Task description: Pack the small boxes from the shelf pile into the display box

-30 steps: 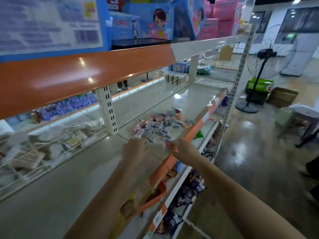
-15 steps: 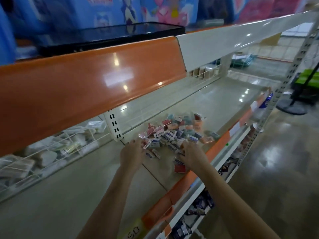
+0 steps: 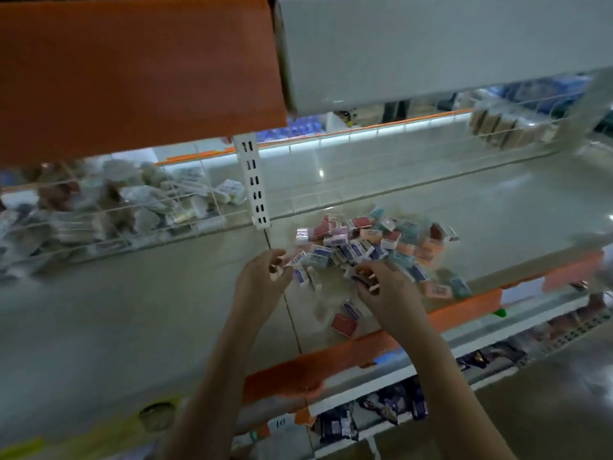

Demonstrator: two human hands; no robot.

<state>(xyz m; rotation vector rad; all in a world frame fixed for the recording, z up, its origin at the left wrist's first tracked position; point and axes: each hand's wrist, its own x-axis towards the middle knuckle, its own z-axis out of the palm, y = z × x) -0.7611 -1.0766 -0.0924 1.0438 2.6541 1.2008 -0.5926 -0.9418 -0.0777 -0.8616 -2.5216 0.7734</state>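
A pile of small boxes (image 3: 381,244) in red, pink, blue and white lies on the pale shelf (image 3: 497,210), right of the white upright. My left hand (image 3: 262,280) is at the pile's left edge, its curled fingers pinching a small white and blue box (image 3: 295,260). At the pile's near edge, my right hand (image 3: 388,293) holds its fingers curled around a small dark box (image 3: 363,277). Two loose boxes, one of them red (image 3: 345,324), lie just in front of the right hand. A blurred yellow cardboard piece (image 3: 99,429) shows at the lower left; I cannot tell if it is the display box.
An orange and white upper shelf front (image 3: 142,71) hangs low over the work area. A wire basket of wrapped goods (image 3: 109,210) stands at the back left. The orange shelf lip (image 3: 464,307) runs along the front. Dark packets (image 3: 391,406) fill the shelf below.
The view has swung to face the shelf and come closer. Both hands moved forward into the near edge of the pile and their fingers curled around small boxes.
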